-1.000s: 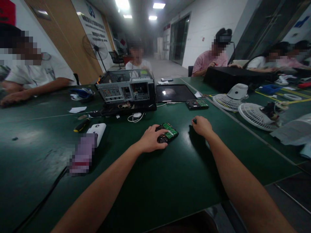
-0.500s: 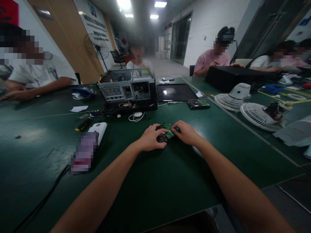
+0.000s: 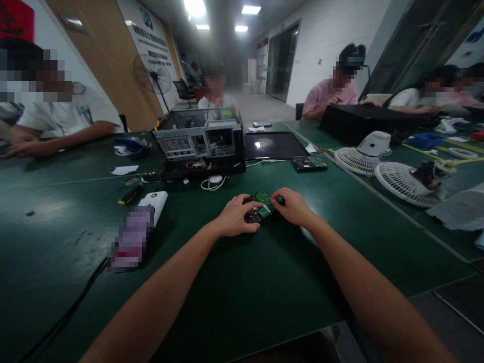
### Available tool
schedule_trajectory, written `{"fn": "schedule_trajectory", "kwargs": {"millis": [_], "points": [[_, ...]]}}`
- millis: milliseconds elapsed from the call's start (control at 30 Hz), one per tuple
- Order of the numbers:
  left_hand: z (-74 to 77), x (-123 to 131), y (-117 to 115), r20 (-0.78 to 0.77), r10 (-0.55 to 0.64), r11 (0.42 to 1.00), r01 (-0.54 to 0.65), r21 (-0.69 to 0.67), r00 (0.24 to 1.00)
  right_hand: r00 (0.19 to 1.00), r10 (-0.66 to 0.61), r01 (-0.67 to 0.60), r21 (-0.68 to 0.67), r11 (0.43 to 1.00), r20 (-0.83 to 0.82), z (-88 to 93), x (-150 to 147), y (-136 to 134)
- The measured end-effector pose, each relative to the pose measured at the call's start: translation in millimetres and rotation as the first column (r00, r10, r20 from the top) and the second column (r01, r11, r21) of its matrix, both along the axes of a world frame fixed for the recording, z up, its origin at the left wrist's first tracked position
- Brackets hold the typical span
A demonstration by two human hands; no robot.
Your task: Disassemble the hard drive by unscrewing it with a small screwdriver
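Observation:
A hard drive [image 3: 266,203] with a green circuit board facing up is on the green table in front of me. My left hand [image 3: 239,216] grips its left side, thumb at the near edge and fingers over the far edge and board. At its right edge, my right hand [image 3: 290,205] is closed in a pinch, fingertips at the board. A small dark shape shows beneath those fingers; what they pinch is too small and partly hidden to name.
An opened computer case [image 3: 198,138] stands ahead, with a white cable [image 3: 214,185] before it. A second hard drive [image 3: 310,163] lies near a black panel [image 3: 276,145]. To the left are a screwdriver [image 3: 130,194] and phone [image 3: 132,237]; fan parts [image 3: 404,182] lie right. Other people sit around.
My right hand's fingertips have shifted very slightly right along the drive's edge. My left hand keeps its grip, and the view has tilted a little.

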State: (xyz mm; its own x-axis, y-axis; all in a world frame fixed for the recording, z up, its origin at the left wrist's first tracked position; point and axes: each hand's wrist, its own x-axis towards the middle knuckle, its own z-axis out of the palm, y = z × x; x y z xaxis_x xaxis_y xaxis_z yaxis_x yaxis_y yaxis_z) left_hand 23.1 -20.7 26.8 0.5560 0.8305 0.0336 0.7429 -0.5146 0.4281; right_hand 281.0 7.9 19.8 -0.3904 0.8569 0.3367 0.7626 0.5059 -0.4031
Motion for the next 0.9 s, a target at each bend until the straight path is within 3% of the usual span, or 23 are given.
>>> {"fn": "schedule_trajectory", "kwargs": {"millis": [633,900], "points": [[0.3,-1,0,0.008,0.004,1.000,-0.004,-0.005,1.000,1.000,0.020,-0.020,-0.018,1.000,0.019,-0.2,-5,-4],[0.9,-1,0,-0.005,0.008,1.000,-0.008,0.003,1.000,0.999,-0.031,0.030,-0.018,0.999,-0.035,11.5,-2,-6]]}}
